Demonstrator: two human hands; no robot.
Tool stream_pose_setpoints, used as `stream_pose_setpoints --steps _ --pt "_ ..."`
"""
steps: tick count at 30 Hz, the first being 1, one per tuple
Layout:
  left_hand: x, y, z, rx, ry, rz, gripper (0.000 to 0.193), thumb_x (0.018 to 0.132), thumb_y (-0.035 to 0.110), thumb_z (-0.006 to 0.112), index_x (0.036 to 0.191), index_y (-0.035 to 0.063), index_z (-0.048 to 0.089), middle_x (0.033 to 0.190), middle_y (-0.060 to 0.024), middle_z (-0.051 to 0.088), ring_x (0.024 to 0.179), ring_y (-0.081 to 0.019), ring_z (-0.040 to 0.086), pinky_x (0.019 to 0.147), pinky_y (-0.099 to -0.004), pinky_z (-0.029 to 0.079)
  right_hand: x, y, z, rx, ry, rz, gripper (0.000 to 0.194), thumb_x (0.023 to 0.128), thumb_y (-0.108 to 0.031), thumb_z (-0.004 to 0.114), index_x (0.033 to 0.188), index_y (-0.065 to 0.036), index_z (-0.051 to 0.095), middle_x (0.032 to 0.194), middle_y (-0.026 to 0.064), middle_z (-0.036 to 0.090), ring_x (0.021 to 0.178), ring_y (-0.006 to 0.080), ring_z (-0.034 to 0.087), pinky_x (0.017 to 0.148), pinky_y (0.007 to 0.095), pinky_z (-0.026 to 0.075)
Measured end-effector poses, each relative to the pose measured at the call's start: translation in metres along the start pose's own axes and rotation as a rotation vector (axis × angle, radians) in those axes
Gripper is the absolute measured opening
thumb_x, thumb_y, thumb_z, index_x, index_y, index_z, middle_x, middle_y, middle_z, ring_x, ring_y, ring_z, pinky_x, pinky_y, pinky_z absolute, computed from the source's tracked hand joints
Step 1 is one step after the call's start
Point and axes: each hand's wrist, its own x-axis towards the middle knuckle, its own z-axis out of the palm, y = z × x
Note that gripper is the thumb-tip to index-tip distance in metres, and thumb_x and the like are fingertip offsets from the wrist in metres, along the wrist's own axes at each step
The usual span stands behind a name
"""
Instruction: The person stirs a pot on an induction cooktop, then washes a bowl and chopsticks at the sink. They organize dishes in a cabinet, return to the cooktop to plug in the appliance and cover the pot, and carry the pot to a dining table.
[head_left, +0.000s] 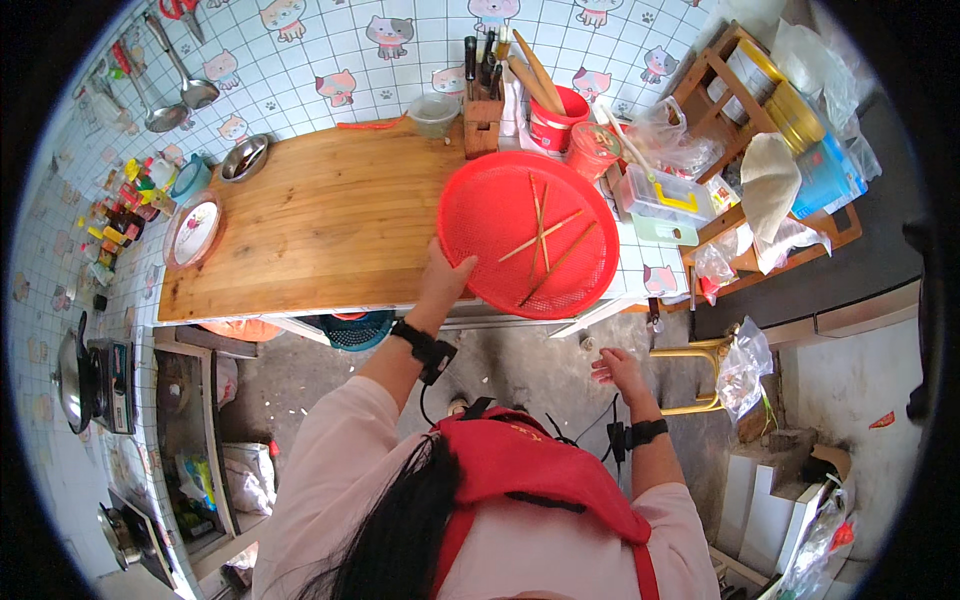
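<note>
My left hand (448, 276) grips the left rim of a round red plastic mesh basket (480, 202), its thumb over the edge. Several thin wooden chopsticks (555, 264) lie crossed on the mesh. The basket is at the right end of a large wooden board (337, 217) on the counter. My right hand (621, 371) hangs over the floor below the counter's front edge, its fingers loosely apart, holding nothing.
Behind the basket stand a wooden knife block (482, 124) and a red container (559, 124) with rolling pins. A clear plastic box (664, 199) is at right. Left lie a metal bowl (244, 158) and a plate (196, 231). A yellow-framed stool (686, 351) stands at lower right.
</note>
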Motion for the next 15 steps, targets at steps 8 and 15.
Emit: stream_pose_setpoints --steps 8,15 --pt "0.021 -0.038 0.002 -0.766 -0.287 -0.278 0.034 0.066 0.0 0.051 0.1 -0.0044 0.054 0.089 -0.0146 0.062 0.075 -0.0277 0.062 0.058 -0.0376 0.052 -0.009 -0.027 0.019 -0.046 -0.025 -0.079 0.033 0.088 -0.023 0.047 0.111 0.001 0.05 0.087 0.0096 0.063 0.069 0.016 0.062 0.056 0.0247 0.047" --pt "-0.007 -0.023 -0.095 -0.792 -0.134 -0.307 0.043 0.065 -0.001 0.049 0.109 -0.0023 0.05 0.09 -0.0129 0.061 0.068 -0.0236 0.062 0.047 -0.0347 0.052 -0.017 -0.022 0.012 -0.115 -0.032 -0.079 0.031 0.088 -0.022 0.047 0.11 0.0 0.051 0.086 0.0092 0.062 0.068 0.0156 0.061 0.056 0.0247 0.046"
